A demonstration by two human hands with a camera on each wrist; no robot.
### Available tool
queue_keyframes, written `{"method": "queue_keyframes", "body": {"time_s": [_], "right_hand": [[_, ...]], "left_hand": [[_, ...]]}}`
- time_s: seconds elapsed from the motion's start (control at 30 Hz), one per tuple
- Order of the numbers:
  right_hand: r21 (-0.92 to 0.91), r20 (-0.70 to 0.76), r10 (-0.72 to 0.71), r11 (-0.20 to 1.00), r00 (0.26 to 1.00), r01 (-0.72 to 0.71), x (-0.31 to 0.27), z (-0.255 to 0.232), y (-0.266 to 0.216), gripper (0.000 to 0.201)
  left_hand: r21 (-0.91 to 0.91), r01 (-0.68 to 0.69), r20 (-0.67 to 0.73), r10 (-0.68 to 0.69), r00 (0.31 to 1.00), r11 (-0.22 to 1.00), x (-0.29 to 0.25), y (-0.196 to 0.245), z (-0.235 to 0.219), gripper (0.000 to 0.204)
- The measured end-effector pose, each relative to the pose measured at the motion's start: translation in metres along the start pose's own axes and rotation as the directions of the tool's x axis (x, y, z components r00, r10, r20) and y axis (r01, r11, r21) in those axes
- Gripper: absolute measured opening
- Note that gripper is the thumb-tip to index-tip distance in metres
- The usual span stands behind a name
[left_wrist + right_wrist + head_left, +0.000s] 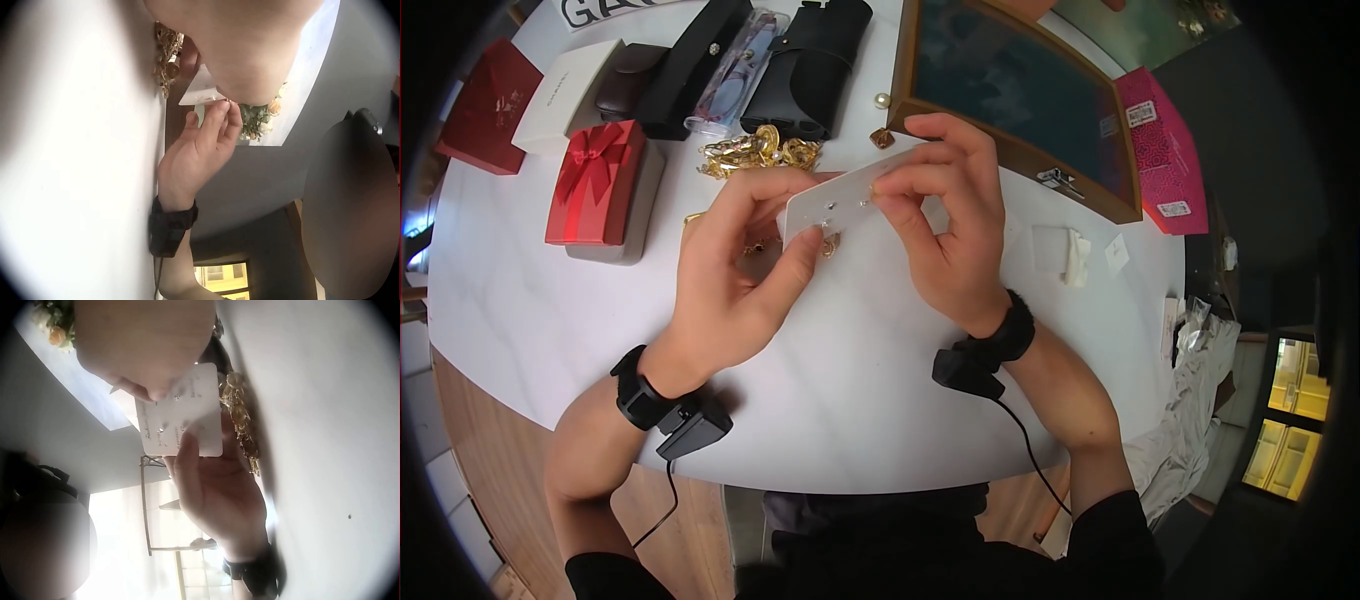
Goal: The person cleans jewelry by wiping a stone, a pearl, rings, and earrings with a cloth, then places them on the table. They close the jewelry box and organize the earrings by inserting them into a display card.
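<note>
Card: white earring card held above the white table, between both hands, tilted, small studs on its face; also seen in the right wrist view.
Left hand: left hand pinches the card's lower left corner, thumb on the front, fingers curled behind.
Right hand: right hand pinches the card's upper right edge, fingertips closed at a stud; the left wrist view shows its fingers meeting at the card's edge.
Gold jewellery: heap of gold chain lies on the table just beyond the card; a small gold piece hangs at the card's lower edge, whether attached cannot be told.
Boxes: red box with bow at left, dark red box and white box farther left.
Cases: black glasses cases along the far edge.
Wooden tray: wooden tray behind the right hand, pink box beside it.
Pearl: pearl near the tray's corner.
</note>
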State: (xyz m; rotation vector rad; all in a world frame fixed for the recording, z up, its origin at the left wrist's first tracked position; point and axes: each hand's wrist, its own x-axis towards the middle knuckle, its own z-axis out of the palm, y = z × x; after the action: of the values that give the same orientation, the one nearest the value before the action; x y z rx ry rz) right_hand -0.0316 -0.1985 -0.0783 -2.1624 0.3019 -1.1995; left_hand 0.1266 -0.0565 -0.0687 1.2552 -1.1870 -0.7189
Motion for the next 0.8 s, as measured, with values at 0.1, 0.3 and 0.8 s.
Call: {"method": "queue_keyframes", "body": {"time_s": [0.1,0.3,0.8], "right_hand": [[-0.060,0.088,-0.114,0.991,0.990,0.120,0.000,-0.004,0.006,0.012],[-0.047,0.122,-0.169,0.983,0.978,0.176,0.000,-0.005,0.003,0.014],[-0.058,0.133,-0.215,0.973,0.968,0.224,-0.001,-0.001,-0.010,0.019]], "left_hand": [[-0.004,-0.066,-0.008,0.066,0.998,0.998,0.002,-0.004,-0.001,0.027],[-0.055,-0.122,0.007,0.122,0.992,0.991,0.002,-0.009,-0.001,0.028],[0.148,-0.210,-0.081,0.223,0.971,0.966,0.003,-0.007,0.001,0.023]]}}
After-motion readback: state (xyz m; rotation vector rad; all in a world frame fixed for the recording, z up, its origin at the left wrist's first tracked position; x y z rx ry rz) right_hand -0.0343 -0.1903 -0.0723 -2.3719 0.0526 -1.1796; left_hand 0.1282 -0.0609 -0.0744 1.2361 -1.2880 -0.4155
